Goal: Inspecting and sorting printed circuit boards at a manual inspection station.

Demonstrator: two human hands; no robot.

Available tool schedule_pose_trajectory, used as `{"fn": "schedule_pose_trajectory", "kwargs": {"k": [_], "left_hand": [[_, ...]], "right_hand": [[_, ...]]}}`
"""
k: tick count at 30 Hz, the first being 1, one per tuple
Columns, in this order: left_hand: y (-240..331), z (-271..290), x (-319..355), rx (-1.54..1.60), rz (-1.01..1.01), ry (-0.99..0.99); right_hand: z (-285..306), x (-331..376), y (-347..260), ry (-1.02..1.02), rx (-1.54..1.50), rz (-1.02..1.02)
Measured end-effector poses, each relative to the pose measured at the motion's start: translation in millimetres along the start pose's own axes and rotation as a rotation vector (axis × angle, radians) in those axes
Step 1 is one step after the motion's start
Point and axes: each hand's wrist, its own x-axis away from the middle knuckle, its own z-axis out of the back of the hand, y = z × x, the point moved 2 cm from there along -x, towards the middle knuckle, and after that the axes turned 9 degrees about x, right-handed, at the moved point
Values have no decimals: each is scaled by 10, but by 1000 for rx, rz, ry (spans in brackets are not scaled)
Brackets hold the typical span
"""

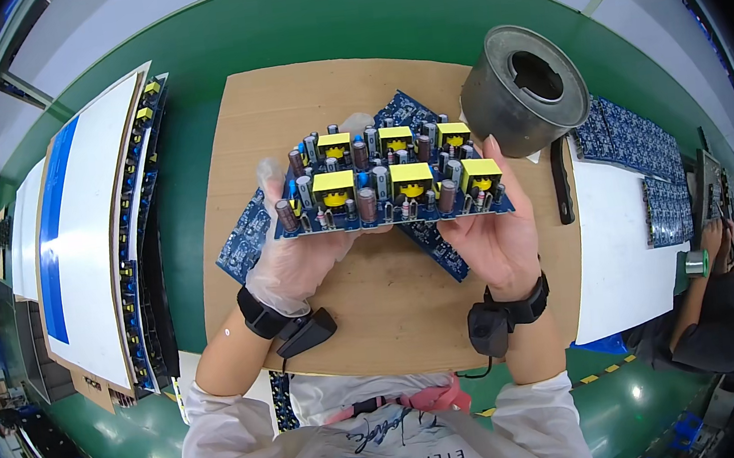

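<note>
Between my two hands I hold a circuit board panel [384,223], component side facing up, with rows of yellow transformers and upright capacitors. My left hand [303,258], in a thin clear glove, grips its left end. My bare right hand [501,242] grips the right end, thumb up along the edge. Below the held panel, blue circuit boards lie on the cardboard: one board [247,240] shows by my left hand, another board [434,253] sticks out beside my right hand. Each wrist carries a black strap with a small device.
A sheet of brown cardboard [376,317] covers the bench. At the far right stand a grey metal canister [508,80] and a black-handled tool [563,186]. Blue boards [631,143] lie on white sheeting at right. Stacked boards with white panels [90,231] rise at left. A co-worker [712,318] sits at far right.
</note>
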Motion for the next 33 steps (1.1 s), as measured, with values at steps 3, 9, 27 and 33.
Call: {"fn": "schedule_pose_trajectory", "kwargs": {"k": [3,9,27,33], "left_hand": [[-6,-10,19,-34,-49,21],[-9,8,31,-72,-90,-21],[54,-106,0,-138,-77,-20],[81,-155,15,-142,-80,-60]], "right_hand": [[-18,10,4,1,4,-13],[-73,23,11,-9,81,-5],[-180,30,58,348,132,22],[-211,13,67,420,175,38]]}}
